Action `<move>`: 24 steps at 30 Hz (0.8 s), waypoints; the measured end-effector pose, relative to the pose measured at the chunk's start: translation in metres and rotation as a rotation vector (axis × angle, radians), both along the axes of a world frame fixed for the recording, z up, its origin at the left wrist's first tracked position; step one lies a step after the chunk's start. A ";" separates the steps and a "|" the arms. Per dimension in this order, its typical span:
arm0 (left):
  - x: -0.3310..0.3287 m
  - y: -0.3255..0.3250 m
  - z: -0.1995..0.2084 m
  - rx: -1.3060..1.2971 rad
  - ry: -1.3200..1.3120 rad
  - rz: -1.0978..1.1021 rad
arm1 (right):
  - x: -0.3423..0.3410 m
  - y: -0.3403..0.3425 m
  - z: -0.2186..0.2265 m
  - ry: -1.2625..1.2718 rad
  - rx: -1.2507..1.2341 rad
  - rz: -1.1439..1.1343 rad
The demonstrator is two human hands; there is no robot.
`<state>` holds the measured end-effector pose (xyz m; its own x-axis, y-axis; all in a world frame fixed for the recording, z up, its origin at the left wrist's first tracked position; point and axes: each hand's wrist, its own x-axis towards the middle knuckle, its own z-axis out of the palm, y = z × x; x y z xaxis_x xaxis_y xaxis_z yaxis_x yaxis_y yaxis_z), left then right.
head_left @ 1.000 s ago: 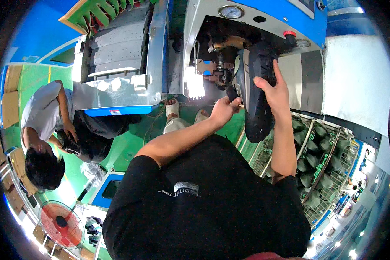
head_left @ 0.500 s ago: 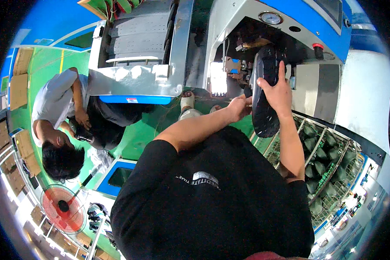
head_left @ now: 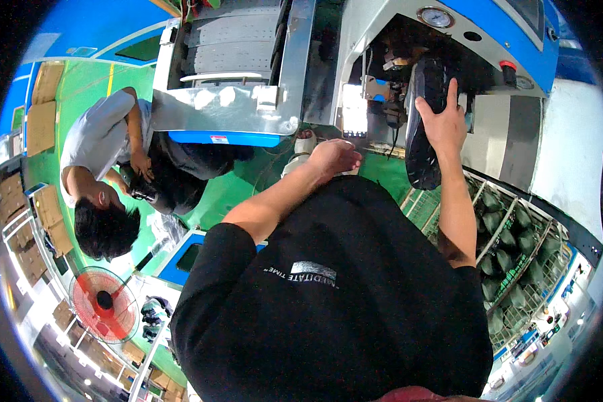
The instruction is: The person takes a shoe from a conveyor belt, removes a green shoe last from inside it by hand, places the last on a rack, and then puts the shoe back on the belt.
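"One at a time: left hand [head_left: 337, 159]?"

"Fingers loosely curled, seemingly empty. Beyond and right of its fingertips is the shoe [head_left: 421, 144], far end at the machine's [head_left: 490, 48] opening."

"Right hand [head_left: 445, 127]?"

"Holding the shoe, thumb across it, forefinger outstretched; how firmly, I can't tell."

"How will it handle?"

"Likely light, sole stiff and grippy, upper softer. Hold mid-length, between thumb and fingers."

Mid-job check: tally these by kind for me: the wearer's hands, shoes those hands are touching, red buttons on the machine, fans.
Wearer's hands: 2 (left hand, right hand)
Shoes touched: 1 (black shoe, at the right hand)
Red buttons: 1 (red button)
Fans: 1 (red fan)
Total: 5
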<state>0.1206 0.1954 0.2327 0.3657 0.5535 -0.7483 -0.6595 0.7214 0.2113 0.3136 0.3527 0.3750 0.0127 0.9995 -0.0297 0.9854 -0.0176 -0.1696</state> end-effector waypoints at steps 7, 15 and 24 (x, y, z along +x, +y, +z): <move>-0.006 -0.004 0.016 -0.026 0.090 -0.062 | 0.004 -0.016 -0.006 0.039 0.169 0.054; 0.018 0.006 0.002 0.093 -0.016 -0.168 | 0.025 -0.082 0.009 0.150 0.410 0.157; 0.030 0.010 0.102 0.420 -0.190 -0.490 | 0.077 -0.220 0.019 0.088 0.340 0.432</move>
<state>0.1503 0.2049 0.3351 0.7529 0.5202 -0.4033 -0.3307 0.8287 0.4516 0.3906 0.1323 0.3940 -0.3884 0.8667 0.3129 0.8726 0.4551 -0.1774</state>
